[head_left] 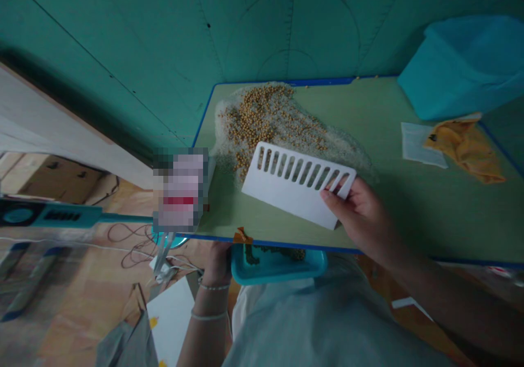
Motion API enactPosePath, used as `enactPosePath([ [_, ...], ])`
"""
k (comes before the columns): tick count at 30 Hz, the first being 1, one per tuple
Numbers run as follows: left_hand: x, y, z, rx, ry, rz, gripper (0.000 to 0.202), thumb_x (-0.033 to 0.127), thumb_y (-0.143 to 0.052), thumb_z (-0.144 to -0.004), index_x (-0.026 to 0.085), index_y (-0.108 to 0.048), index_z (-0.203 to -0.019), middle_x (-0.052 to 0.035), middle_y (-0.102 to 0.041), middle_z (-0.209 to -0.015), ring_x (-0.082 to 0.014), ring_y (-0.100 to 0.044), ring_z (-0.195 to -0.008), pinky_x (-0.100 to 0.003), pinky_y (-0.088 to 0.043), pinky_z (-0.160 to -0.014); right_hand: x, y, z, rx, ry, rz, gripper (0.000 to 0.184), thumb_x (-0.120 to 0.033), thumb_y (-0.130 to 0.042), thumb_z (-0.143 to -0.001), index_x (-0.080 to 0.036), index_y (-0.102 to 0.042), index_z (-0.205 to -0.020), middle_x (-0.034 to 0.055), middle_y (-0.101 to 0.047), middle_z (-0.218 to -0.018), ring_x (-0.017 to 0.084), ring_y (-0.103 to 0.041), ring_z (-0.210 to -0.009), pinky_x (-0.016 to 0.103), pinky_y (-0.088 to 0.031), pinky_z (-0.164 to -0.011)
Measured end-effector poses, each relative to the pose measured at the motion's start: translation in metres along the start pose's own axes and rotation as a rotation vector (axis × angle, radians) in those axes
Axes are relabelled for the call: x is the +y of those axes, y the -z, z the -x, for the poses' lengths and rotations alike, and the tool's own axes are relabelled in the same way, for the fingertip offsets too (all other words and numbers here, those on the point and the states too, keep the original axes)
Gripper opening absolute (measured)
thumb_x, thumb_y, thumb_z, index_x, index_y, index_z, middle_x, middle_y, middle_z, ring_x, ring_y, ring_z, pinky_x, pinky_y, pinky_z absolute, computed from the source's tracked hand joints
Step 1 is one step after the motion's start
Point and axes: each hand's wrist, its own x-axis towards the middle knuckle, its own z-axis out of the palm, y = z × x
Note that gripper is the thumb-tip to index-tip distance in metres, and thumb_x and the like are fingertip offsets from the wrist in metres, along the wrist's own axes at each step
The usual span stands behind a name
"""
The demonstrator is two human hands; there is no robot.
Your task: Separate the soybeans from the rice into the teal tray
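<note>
My right hand [364, 214] grips the right end of a white slotted plastic scraper [292, 192], thumb on its face and fingers through the end slots. Its slotted edge points up and away, over the near side of a heap of tan, soybean-like beans [256, 113] and fine pale grains [347, 147] spread on the table. Below the table's front edge, my left hand [220, 258] is closed at the left end of a shallow teal tray [280, 277], its fingers mostly hidden. Some beans lie inside the tray, up against the table edge.
A pale green table [368, 225] with blue edging stands against a green wall [254, 28]. On its right are a blue fabric bin [454, 72], a white packet [421, 144] and an orange cloth [466, 148]. A pixelated box [182, 192] sits at the left corner; cables [131, 241] trail on the floor.
</note>
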Motion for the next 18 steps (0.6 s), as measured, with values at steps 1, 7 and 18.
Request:
enactPosePath([
  [1, 0.001, -0.002, 0.0, 0.014, 0.008, 0.008, 0.044, 0.022, -0.077, -0.045, 0.024, -0.067, -0.088, 0.0049, -0.074, -0.082, -0.0212, -0.062, -0.098, -0.03, -0.044, -0.095, 0.001, 0.005, -0.002, 0.041, 0.01, 0.006, 0.007, -0.03, -0.059, -0.079, -0.025, -0.055, -0.083, -0.0001, -0.062, -0.076, 0.018, -0.059, -0.071, 0.032, -0.047, -0.063],
  [7, 0.003, -0.012, -0.001, 0.08, 0.046, 0.005, 0.033, 0.021, -0.079, -0.035, 0.025, -0.066, -0.065, 0.0054, -0.07, -0.061, -0.0233, -0.064, -0.093, -0.031, -0.047, -0.091, 0.006, 0.041, -0.019, 0.258, 0.067, 0.057, 0.011, -0.026, -0.065, -0.072, -0.025, -0.056, -0.079, -0.0002, -0.063, -0.074, 0.019, -0.059, -0.068, 0.034, -0.047, -0.062],
  [18, 0.002, -0.021, 0.003, 0.086, 0.076, -0.001, 0.035, 0.023, -0.076, -0.031, 0.023, -0.07, -0.066, 0.0041, -0.071, -0.062, -0.0242, -0.066, -0.083, -0.034, -0.05, -0.085, 0.008, 0.07, -0.045, 0.282, 0.196, 0.022, 0.012, -0.024, -0.066, -0.072, -0.027, -0.056, -0.077, 0.0004, -0.063, -0.083, 0.022, -0.06, -0.082, 0.042, -0.046, -0.081],
])
